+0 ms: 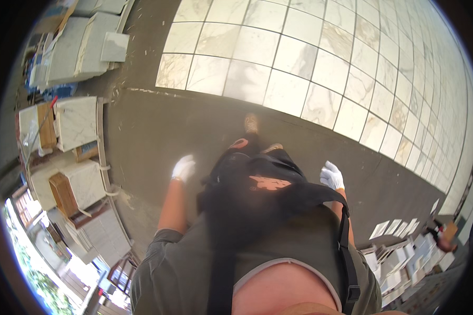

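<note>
My left hand point(184, 168), in a white glove, hangs beside my left hip, its slightly blurred fingers loosely apart and nothing visible in them. On the other side my right hand point(331, 175), also gloved in white, is held near my right hip with the fingers curled in. I see nothing in it. Neither hand touches anything around it. Between them hangs a dark apron point(257, 184) with an orange print. My shoes point(251, 124) are on the grey floor point(157, 131), one ahead of the other.
Ahead and to the right, white marble-patterned tiles point(294, 50) lie in a grid. Stacked slabs and boxes point(76, 123) stand on pallets along the left. At the lower right are several light pieces point(394, 227) on the floor, more stacks point(399, 268) and a person point(445, 241).
</note>
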Tool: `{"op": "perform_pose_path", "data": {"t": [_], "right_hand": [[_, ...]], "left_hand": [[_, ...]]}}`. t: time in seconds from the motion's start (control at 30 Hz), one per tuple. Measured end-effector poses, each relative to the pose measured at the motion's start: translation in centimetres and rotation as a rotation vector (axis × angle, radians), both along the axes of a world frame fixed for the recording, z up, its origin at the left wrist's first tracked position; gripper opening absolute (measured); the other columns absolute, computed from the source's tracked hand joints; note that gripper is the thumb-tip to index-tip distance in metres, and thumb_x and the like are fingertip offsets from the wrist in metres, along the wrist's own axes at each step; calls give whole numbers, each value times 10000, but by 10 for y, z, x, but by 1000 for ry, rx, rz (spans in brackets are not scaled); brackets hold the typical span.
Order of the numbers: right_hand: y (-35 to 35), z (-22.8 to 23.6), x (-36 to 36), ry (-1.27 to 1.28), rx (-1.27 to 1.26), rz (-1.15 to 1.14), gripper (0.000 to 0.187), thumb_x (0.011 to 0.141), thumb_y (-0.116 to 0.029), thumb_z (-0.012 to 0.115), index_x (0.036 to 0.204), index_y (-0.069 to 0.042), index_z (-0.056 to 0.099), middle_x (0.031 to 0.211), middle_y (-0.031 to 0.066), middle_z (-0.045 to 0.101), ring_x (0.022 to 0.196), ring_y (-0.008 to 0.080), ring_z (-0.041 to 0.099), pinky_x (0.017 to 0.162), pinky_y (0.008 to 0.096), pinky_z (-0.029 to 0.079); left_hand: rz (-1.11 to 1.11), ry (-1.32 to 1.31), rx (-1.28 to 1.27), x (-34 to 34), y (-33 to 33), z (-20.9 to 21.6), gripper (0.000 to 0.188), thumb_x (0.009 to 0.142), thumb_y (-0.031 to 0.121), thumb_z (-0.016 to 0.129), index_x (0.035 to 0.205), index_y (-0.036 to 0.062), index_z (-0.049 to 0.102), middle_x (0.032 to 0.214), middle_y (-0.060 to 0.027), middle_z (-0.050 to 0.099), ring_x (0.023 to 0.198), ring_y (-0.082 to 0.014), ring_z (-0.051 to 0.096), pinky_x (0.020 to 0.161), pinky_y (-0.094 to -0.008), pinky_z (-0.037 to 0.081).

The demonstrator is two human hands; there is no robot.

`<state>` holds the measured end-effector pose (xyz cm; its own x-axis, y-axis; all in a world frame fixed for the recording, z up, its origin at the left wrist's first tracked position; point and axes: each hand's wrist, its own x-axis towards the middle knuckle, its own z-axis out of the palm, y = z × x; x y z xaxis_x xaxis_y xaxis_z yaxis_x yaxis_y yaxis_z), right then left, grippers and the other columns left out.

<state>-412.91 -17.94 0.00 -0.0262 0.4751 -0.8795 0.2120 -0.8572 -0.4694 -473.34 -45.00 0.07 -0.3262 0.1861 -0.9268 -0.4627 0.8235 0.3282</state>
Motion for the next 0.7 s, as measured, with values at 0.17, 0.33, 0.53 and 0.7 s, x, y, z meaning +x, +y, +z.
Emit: {"op": "perform_pose_path", "data": {"t": [0.17, 0.33, 0.53, 0.7], "right_hand": [[-55, 33, 9, -61, -3, -135, 540, 894, -80, 671, 1408, -41, 508, 958, 62, 654, 777, 166, 639, 697, 317, 536], [-167, 23, 80, -76, -93, -333, 589, 859, -83, 690, 1414, -31, 501, 975, 75, 666, 750, 186, 633, 643, 336, 535], [-296, 30, 129, -226, -204, -537, 578, 873, -72, 666, 1423, -55, 489, 900, 77, 642, 694, 192, 615, 580, 361, 527], [-346, 41, 107, -196, -186, -750, 525, 875, -66, 656, 1382, -91, 518, 868, 58, 642, 651, 182, 608, 550, 352, 510]], "left_hand": [[-521, 159, -22, -4, -16, 4, 502, 894, 148, 622, 1385, 78, 543, 1162, -81, 647, 967, -230, 637, 855, -409, 534], [-578, 180, 112, 13, 25, 32, 465, 894, 158, 633, 1347, 75, 570, 1143, -83, 660, 941, -212, 640, 811, -370, 539], [-447, 109, 110, 34, 82, 36, 469, 882, 147, 667, 1333, 53, 580, 1058, -80, 682, 817, -166, 632, 687, -326, 533], [-1153, 150, 371, -17, 92, -18, 374, 881, 167, 638, 1241, 70, 625, 1059, -101, 695, 1020, -250, 642, 889, -366, 527]]}}
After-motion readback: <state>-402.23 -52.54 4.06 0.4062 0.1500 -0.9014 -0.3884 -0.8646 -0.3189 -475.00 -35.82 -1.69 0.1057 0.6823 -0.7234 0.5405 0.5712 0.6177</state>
